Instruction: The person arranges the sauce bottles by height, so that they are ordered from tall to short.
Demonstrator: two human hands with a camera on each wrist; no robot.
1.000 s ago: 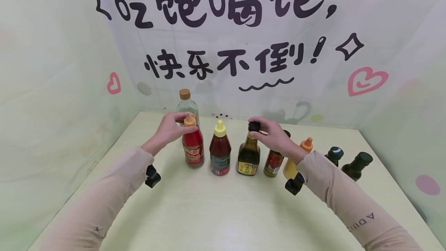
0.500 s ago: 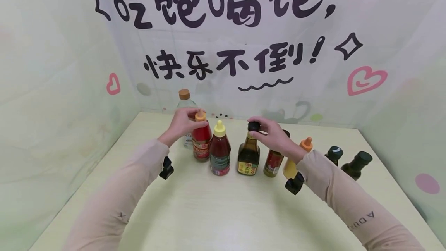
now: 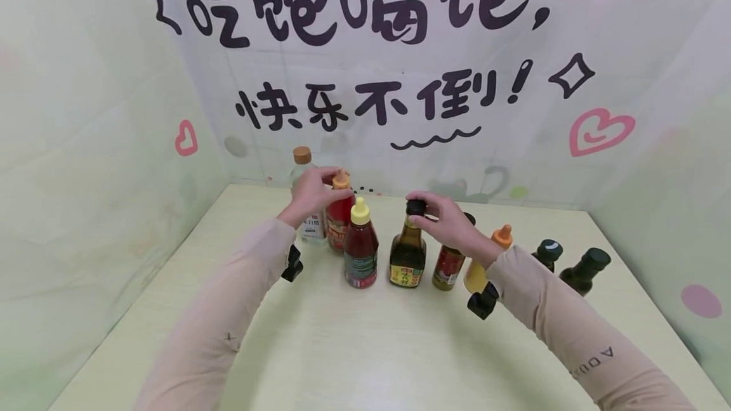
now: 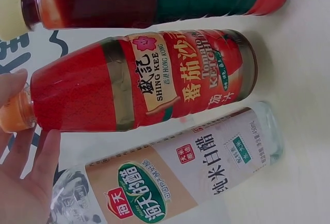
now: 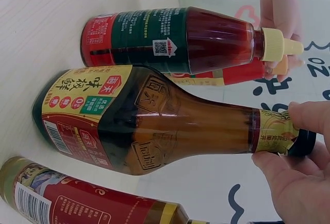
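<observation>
My left hand [image 3: 314, 195] grips a red tomato ketchup bottle [image 3: 338, 227] at its orange cap; the left wrist view shows the thumb and fingers around that cap. Just left of it stands a clear white vinegar bottle [image 3: 313, 231] with a brown cap, partly behind the hand. In front and to the right is a dark red sauce bottle [image 3: 360, 255] with a yellow cap, overlapping the ketchup in the head view. My right hand [image 3: 448, 221] pinches the neck of a soy sauce bottle [image 5: 175, 115], just below its black cap. Both held bottles look upright.
Right of the soy sauce stand a red-labelled bottle [image 3: 448, 267], an orange-capped yellow bottle [image 3: 475, 276], and two dark bottles, one [image 3: 585, 271] at the far right. My right forearm partly covers this group. A printed wall sheet [image 3: 365, 163] rises behind the pale table [image 3: 354, 347].
My left hand has carried the ketchup bottle right and back, from in front of the vinegar bottle to between it and the yellow-capped bottle. The right hand has not visibly moved.
</observation>
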